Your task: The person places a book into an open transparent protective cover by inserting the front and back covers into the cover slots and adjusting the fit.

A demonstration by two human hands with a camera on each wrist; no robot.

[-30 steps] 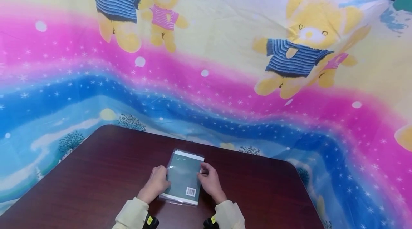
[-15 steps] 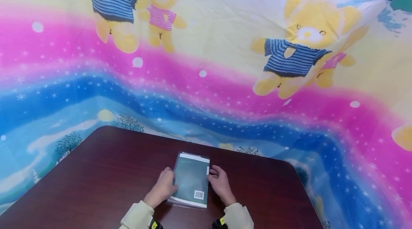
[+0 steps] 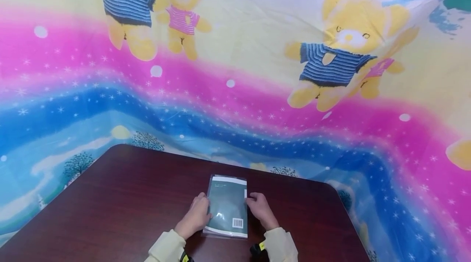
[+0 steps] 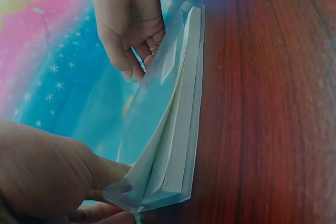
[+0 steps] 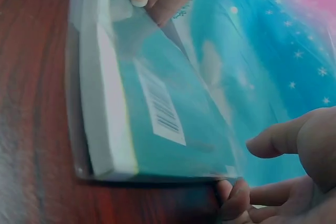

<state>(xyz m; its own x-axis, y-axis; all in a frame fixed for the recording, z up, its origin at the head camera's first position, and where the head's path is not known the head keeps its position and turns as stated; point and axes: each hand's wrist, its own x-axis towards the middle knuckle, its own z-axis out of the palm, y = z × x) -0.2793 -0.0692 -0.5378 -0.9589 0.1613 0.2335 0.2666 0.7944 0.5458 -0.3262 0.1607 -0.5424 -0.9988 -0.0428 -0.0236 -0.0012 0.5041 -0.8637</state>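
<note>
Squaring up a book (image 3: 228, 208) in a clear sleeve (image 4: 157, 103) on the table (image 3: 110, 196), by the look of it: the step in hand seems to be seating or straightening the book inside its wrapper. Lying flat between the two hands, back cover up, barcode (image 3: 237, 223) at the near right corner. Long axis running away from the body, barcode end near the wrists, white band at the far end beyond the fingertips. Left hand (image 3: 196, 215) pressed to the book's left edge, fingers curled onto the sleeve there, thumb on the cover in the right wrist view. Right hand (image 3: 260, 209) at the right edge, fingers bent toward it; from the wrist views, touching the sleeve's side, though a true pinch cannot be told. Next move, judged from this: calls for a steady hold on one side while the other smooths or slides the plastic, without letting the slick sleeve skid on the wood. Behind, beyond the hands, a bear-print cloth (image 3: 235, 70).
</note>
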